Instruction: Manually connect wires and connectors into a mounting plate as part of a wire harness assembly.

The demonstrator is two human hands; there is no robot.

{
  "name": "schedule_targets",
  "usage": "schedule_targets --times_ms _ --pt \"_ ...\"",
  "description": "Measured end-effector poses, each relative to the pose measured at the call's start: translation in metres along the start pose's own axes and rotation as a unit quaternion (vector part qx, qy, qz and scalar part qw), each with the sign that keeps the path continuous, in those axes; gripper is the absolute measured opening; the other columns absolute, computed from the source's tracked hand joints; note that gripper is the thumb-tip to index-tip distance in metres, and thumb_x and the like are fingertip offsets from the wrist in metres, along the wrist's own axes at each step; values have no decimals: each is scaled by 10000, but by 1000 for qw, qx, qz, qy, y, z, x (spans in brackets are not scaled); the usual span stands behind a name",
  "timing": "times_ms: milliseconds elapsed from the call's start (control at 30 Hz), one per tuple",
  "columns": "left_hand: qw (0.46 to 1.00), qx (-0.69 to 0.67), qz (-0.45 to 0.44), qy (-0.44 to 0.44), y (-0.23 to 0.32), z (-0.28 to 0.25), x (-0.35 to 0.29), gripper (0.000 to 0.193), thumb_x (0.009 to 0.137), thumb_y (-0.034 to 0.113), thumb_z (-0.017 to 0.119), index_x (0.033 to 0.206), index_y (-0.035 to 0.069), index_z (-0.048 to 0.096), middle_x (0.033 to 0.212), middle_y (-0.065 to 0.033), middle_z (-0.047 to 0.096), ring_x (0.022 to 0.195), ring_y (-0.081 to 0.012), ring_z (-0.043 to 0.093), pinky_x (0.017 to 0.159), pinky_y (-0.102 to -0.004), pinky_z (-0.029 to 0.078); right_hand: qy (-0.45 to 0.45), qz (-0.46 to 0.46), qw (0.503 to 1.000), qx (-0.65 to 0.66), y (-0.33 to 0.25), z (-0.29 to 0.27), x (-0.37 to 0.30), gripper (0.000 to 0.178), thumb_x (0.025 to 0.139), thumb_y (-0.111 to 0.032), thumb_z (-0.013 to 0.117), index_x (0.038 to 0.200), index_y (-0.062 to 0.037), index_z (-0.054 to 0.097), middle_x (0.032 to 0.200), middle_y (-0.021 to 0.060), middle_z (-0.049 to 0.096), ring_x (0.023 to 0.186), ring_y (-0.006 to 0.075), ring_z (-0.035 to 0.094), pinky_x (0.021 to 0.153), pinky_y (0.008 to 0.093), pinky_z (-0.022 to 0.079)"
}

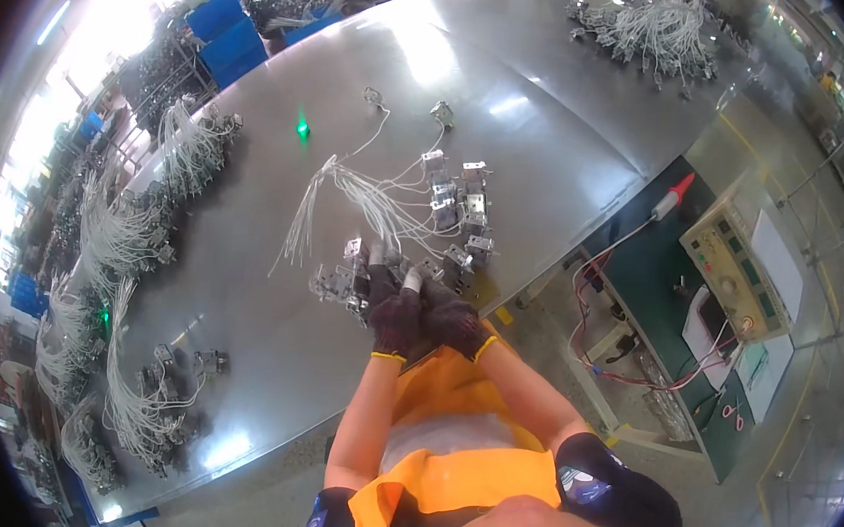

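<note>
The person stands at the near edge of a large grey metal worktop [270, 280], both hands in dark knit gloves with yellow cuffs, held close together just over that edge.

The left hand [395, 319] is closed around a small metal part [379, 256] whose pale cylindrical end projects above the fingers. The right hand [452, 321] is pressed against the left, fingers curled onto a second pale cylindrical piece [412, 280]; whether it grips that piece alone or shares the same assembly cannot be told, since the gloves cover the contact.

Immediately beyond the hands, near the same edge, lies a cluster of small metal units [340, 281]. Further in, toward the middle of the worktop, a group of similar metal units [462, 212] sits with white wires [358, 193] fanning out to the left. Two single units [442, 115] lie beyond these.

Along the left edge of the worktop, bundles of wired units [108, 236] are piled in a row. Another bundle [653, 28] rests at the far right corner. A green light spot [302, 129] shows on the surface.

To the right, apart from the worktop, a beige test instrument [738, 266] stands on a green bench, with a red-tipped probe [671, 197] and red leads [634, 367] beside it. Blue crates [226, 36] stand beyond the far left edge.
</note>
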State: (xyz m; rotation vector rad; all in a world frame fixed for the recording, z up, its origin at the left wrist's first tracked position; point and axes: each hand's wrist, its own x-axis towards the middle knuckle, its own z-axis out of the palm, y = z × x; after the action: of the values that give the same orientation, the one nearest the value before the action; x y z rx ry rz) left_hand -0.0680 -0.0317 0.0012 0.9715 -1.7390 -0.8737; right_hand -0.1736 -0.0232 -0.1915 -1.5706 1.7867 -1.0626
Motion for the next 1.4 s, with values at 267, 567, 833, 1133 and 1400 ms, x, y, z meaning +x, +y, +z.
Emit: schedule_targets --times_ms 267,567,833,1133,1400 --pt "989 96 -3 -114 -1 -71 -10 580 851 250 604 1336 -21 440 1303 -177 530 1300 -339 421 1209 -497 115 5 61 983 175 -143 -155 -22 556 915 -109 541 1454 -59 416 1295 168 607 1165 263 588 984 315 457" --pt "989 98 -39 -100 29 -62 -19 571 820 241 707 1309 26 505 1231 -151 542 1149 -310 477 1090 -439 287 -26 62 991 114 -142 -156 -28 612 888 -170 585 1470 -92 412 1327 109 600 1008 187 615 811 291 509" --pt "966 158 153 -135 -5 -62 -22 487 811 274 722 1236 65 609 911 -66 652 788 -250 602 803 -387 478 -98 174 935 292 -166 -178 -44 491 916 -155 602 1393 -62 528 1074 32 691 721 72 571 636 221 489" --pt "978 168 121 -42 -11 -27 -45 424 803 285 775 1084 22 595 956 -162 627 860 -364 587 757 -444 462 -71 175 936 298 -158 -170 -50 479 987 -306 552 1429 -128 502 858 -2 688 554 41 464 469 207 410" --pt "972 225 44 -45 19 -16 -38 534 808 295 764 1202 -3 562 1073 -211 610 972 -395 595 849 -451 482 -20 -73 989 124 -144 -168 -66 384 974 -302 574 1320 -138 610 909 99 719 697 190 650 648 319 521"
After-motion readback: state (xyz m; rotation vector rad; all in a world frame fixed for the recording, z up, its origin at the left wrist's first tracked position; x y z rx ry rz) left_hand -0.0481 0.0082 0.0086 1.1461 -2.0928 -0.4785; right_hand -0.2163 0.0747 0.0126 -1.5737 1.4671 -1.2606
